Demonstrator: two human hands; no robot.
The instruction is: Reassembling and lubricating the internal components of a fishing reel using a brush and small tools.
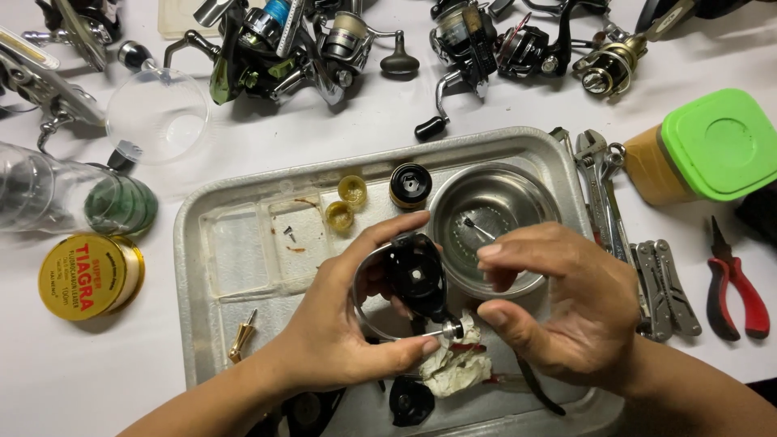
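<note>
My left hand grips a black fishing-reel body with a silver bail wire, holding it over a metal tray. My right hand hovers just right of the reel, fingers curled and apart, with nothing seen in it. A small steel bowl with a thin pin inside sits in the tray behind my hands. A crumpled stained tissue lies under the reel. In the tray's back part rest two yellow caps and a black spool part.
Several fishing reels line the back of the white table. A yellow line spool and clear containers lie left. Wrenches, a multi-tool, red-handled pliers and a green-lidded jar sit right. A brass part lies in the tray.
</note>
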